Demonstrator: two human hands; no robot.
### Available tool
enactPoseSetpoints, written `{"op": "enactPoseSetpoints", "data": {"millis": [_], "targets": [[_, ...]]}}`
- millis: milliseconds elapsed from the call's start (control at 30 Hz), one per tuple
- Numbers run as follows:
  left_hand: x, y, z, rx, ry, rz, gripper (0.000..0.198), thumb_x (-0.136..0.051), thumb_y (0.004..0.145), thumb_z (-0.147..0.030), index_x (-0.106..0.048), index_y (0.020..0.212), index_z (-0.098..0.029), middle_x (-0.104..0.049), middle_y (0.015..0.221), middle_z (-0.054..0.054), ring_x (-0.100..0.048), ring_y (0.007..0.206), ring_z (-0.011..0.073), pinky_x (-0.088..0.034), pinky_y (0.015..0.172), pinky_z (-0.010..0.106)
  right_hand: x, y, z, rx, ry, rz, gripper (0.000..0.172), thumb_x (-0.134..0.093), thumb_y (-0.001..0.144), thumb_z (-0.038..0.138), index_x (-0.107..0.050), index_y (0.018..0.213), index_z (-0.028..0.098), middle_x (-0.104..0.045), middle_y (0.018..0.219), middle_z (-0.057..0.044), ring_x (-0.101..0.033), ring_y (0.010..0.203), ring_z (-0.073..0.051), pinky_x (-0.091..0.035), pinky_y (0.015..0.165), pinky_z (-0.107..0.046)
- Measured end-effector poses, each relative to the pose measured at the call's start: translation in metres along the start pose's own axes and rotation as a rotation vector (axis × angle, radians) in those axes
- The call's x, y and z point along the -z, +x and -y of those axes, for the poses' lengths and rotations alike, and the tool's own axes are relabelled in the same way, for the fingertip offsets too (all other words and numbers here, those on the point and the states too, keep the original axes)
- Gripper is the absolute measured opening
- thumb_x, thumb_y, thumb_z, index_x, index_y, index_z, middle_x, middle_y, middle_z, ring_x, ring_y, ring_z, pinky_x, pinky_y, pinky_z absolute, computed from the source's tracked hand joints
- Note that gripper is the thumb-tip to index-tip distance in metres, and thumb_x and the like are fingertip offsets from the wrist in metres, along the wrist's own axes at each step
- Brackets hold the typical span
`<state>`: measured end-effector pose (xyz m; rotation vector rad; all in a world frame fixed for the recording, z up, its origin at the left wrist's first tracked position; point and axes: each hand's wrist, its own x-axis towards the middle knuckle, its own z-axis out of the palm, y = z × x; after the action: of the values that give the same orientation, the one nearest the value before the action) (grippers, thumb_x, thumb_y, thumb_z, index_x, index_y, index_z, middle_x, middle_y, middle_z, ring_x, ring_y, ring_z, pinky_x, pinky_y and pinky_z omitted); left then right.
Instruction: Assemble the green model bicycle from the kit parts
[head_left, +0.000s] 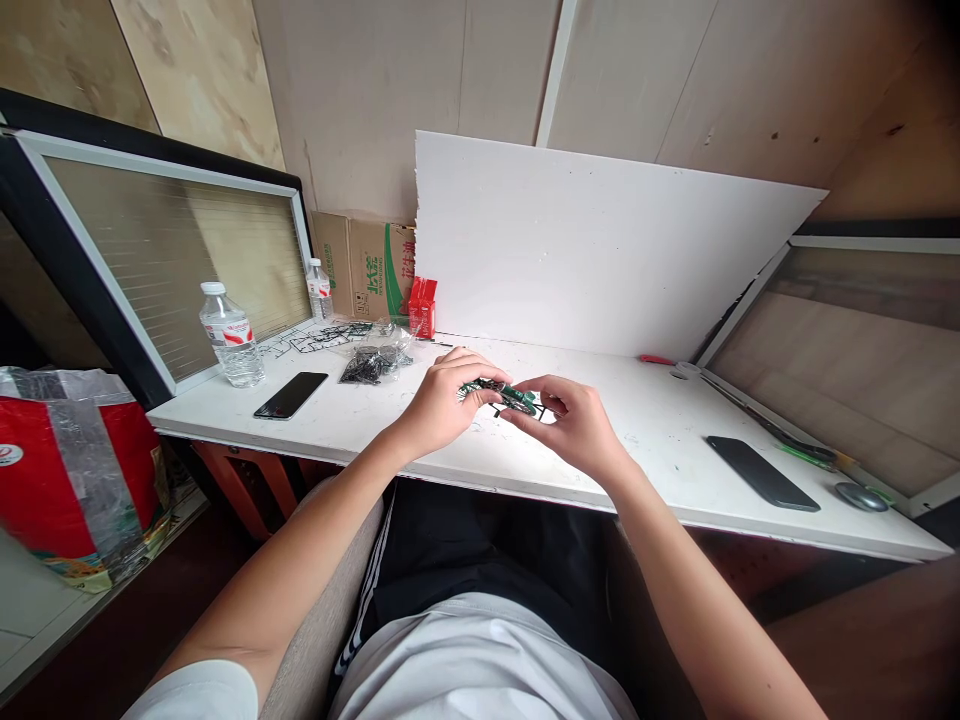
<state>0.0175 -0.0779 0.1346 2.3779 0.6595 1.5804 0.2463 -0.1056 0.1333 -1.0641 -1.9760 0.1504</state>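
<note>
A small green and black model (519, 400), with thin dark parts and what looks like a wheel, is held above the white desk in front of me. My left hand (454, 395) grips its left end, the thumb below and the fingers curled over the top. On the other end, my right hand (570, 415) has its thumb and forefinger pinched at the model's edge. Fingers cover part of it, and the fine details are too small to make out. Left of my hands, a clear plastic bag (379, 358) of black parts lies beside black part frames (330, 336).
A phone (291, 395) and water bottle (231, 340) stand left; a second bottle (319, 290), cardboard box (367, 265) and red carton (422, 307) are behind. At right lie a dark phone (761, 472) and computer mouse (862, 496). A white board (592, 250) leans at the back.
</note>
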Motion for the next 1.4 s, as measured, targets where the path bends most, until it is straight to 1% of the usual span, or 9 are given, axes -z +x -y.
{"op": "enactPoseSetpoints", "data": {"millis": [167, 600, 767, 900, 1000, 1100, 1200, 1300, 1400], "targets": [[0.0, 0.0, -0.003, 0.042, 0.001, 0.034, 0.016, -0.076, 0.094, -0.015, -0.083, 0.104, -0.025, -0.08, 0.1, 0.006, -0.069, 0.103, 0.0263, -0.051, 0.099, 0.045, 0.0, -0.002, 0.002, 0.032, 0.0, -0.05, 0.039, -0.082, 0.091, 0.058, -0.081, 0.107, 0.022, -0.038, 0.062, 0.006, -0.029, 0.059, -0.012, -0.026, 0.058, -0.03], [0.001, 0.0, -0.002, 0.097, -0.025, 0.1, 0.022, -0.075, 0.099, -0.034, -0.08, 0.118, -0.023, -0.08, 0.118, 0.009, -0.072, 0.113, 0.0258, -0.054, 0.103, 0.041, 0.0, -0.002, 0.002, -0.022, 0.058, -0.061, 0.033, -0.072, 0.099, 0.053, -0.081, 0.1, 0.021, -0.039, 0.06, 0.005, -0.028, 0.057, -0.011, -0.026, 0.056, -0.03], [0.009, 0.002, 0.002, 0.115, 0.018, -0.092, 0.035, -0.066, 0.105, -0.043, -0.069, 0.133, -0.023, -0.075, 0.131, 0.011, -0.068, 0.123, 0.0248, -0.05, 0.109, 0.042, 0.007, 0.002, -0.004, -0.121, 0.169, -0.136, 0.039, -0.076, 0.094, 0.058, -0.079, 0.092, 0.019, -0.029, 0.06, 0.006, -0.029, 0.057, -0.011, -0.029, 0.056, -0.029], [0.015, 0.003, 0.016, 0.188, -0.048, -0.356, 0.037, -0.058, 0.107, -0.05, -0.062, 0.133, -0.022, -0.068, 0.139, 0.013, -0.065, 0.128, 0.024, -0.052, 0.106, 0.039, 0.014, 0.005, -0.007, -0.178, 0.263, -0.217, 0.043, -0.08, 0.091, 0.061, -0.076, 0.085, 0.018, -0.025, 0.062, 0.006, -0.028, 0.058, -0.011, -0.032, 0.056, -0.029], [0.017, 0.004, 0.026, 0.257, -0.124, -0.44, 0.044, -0.055, 0.107, -0.057, -0.06, 0.133, -0.022, -0.067, 0.14, 0.014, -0.066, 0.127, 0.0237, -0.054, 0.104, 0.037, 0.017, 0.007, -0.006, -0.223, 0.329, -0.284, 0.045, -0.083, 0.087, 0.063, -0.077, 0.086, 0.019, -0.026, 0.061, 0.006, -0.026, 0.057, -0.011, -0.03, 0.053, -0.029], [0.019, 0.006, 0.028, 0.366, -0.235, -0.379, 0.053, -0.05, 0.106, -0.062, -0.064, 0.135, -0.02, -0.074, 0.13, 0.014, -0.071, 0.119, 0.0244, -0.054, 0.103, 0.04, 0.018, 0.008, -0.006, -0.258, 0.394, -0.353, 0.046, -0.085, 0.084, 0.064, -0.078, 0.087, 0.019, -0.028, 0.061, 0.006, -0.026, 0.056, -0.01, -0.027, 0.05, -0.029], [0.02, 0.008, 0.022, 0.466, -0.358, -0.209, 0.063, -0.043, 0.106, -0.068, -0.076, 0.12, -0.016, -0.081, 0.115, 0.013, -0.075, 0.114, 0.0271, -0.055, 0.104, 0.043, 0.018, 0.009, -0.007, -0.28, 0.457, -0.405, 0.046, -0.087, 0.082, 0.064, -0.077, 0.088, 0.019, -0.028, 0.062, 0.006, -0.025, 0.056, -0.01, -0.024, 0.049, -0.029], [0.018, 0.008, 0.016, 0.486, -0.397, -0.074, 0.054, -0.064, 0.098, -0.066, -0.081, 0.108, -0.016, -0.082, 0.114, 0.012, -0.076, 0.116, 0.0292, -0.055, 0.107, 0.044, 0.018, 0.01, -0.008, -0.283, 0.511, -0.44, 0.044, -0.088, 0.081, 0.062, -0.075, 0.086, 0.02, -0.028, 0.063, 0.006, -0.025, 0.057, -0.01, -0.023, 0.05, -0.029], [0.015, 0.006, 0.014, 0.463, -0.364, -0.058, 0.046, -0.087, 0.084, -0.051, -0.081, 0.112, -0.015, -0.082, 0.118, 0.013, -0.077, 0.114, 0.029, -0.057, 0.108, 0.045, 0.019, 0.01, -0.008, -0.29, 0.544, -0.451, 0.043, -0.09, 0.081, 0.06, -0.073, 0.085, 0.021, -0.029, 0.065, 0.006, -0.026, 0.058, -0.01, -0.023, 0.051, -0.029]]}}
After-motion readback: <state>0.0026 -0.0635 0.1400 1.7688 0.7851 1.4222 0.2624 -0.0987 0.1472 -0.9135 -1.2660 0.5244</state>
